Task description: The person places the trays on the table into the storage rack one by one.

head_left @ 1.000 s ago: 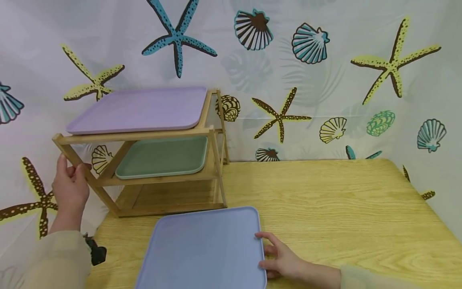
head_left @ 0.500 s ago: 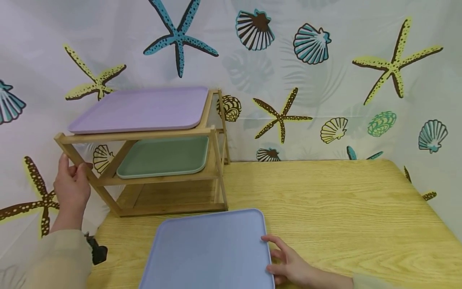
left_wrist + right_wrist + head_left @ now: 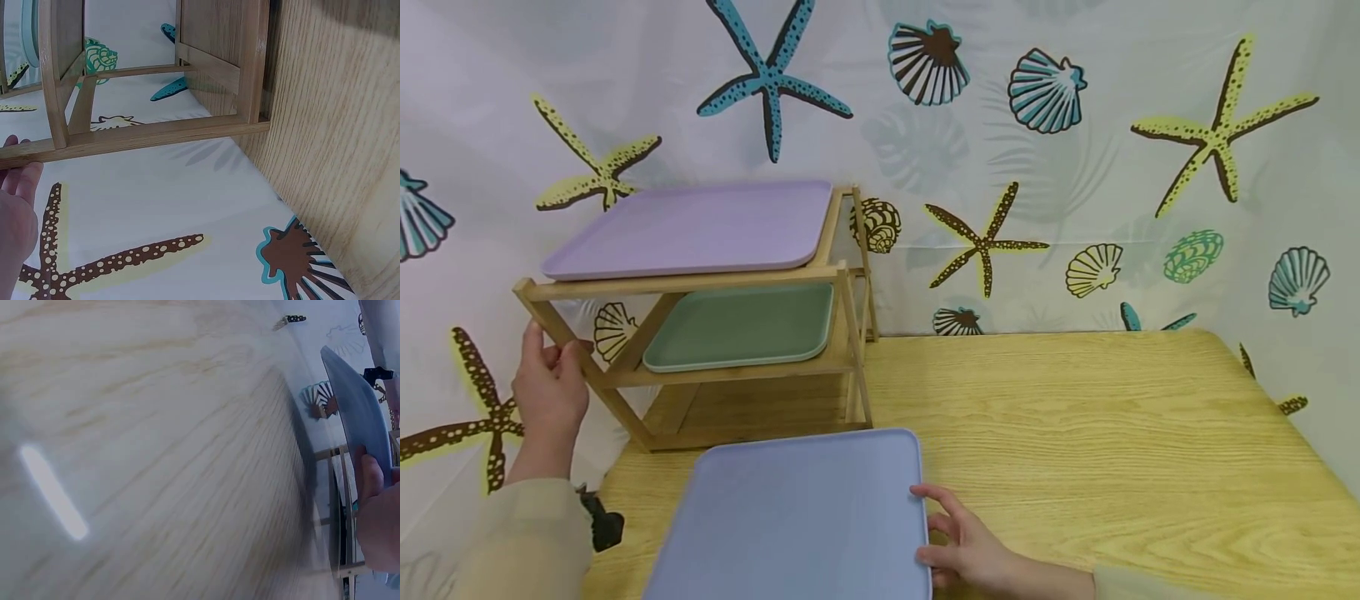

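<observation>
My left hand (image 3: 552,387) grips the left front post of a wooden three-tier rack (image 3: 737,437). In the left wrist view its fingers (image 3: 26,181) curl round that wooden bar. A blue rectangular tray (image 3: 797,517) is in front of the rack. My right hand (image 3: 966,542) holds the tray's right edge, thumb on the rim and other fingers partly hidden beneath. In the right wrist view the blue tray (image 3: 359,406) appears raised above the table. On the rack, a lilac tray (image 3: 700,229) lies on the top tier and a green tray (image 3: 741,325) on the middle one.
The wood-grain table (image 3: 1097,442) stretches right of the rack. Behind and at the sides hangs a white cloth (image 3: 1112,167) printed with starfish and shells. A small black object (image 3: 602,525) shows beside the left sleeve.
The blue tray and my right hand shifted slightly right, then back left past where they were a second ago. My left hand has stayed on the rack's post.
</observation>
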The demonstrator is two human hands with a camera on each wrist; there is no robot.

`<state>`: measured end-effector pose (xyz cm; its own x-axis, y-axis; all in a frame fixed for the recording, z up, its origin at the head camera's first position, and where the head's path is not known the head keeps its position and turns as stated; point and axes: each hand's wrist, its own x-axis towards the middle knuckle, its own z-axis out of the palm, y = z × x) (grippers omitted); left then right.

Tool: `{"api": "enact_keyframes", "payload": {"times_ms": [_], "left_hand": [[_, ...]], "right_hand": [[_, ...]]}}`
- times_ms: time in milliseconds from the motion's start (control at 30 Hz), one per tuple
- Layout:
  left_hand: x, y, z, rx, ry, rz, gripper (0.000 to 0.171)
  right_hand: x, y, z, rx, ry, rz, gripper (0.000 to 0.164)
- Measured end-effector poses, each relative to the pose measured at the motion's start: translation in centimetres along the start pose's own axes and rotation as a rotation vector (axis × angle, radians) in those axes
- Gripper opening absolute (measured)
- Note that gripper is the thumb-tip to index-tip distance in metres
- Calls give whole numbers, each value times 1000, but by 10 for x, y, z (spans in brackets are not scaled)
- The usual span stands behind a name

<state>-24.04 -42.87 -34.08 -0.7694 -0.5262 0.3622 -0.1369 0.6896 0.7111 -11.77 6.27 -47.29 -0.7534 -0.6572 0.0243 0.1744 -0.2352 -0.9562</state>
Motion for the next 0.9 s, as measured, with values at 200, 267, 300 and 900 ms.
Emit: {"api": "enact_keyframes", "payload": {"times_ms": [200,267,300,900], "left_hand": [[0,-1,-1,-4,-4,-9,46],[0,-1,-1,-8,-9,-9,45],[1,-1,-1,-10,-10,-9,45],[1,-3,-1,2,-10,-9,45]], "right_hand": [[21,4,20,33,33,29,66],[27,6,27,43,47,32,66],[30,6,30,49,54,32,66],[84,9,54,66,268,97,67]]}}
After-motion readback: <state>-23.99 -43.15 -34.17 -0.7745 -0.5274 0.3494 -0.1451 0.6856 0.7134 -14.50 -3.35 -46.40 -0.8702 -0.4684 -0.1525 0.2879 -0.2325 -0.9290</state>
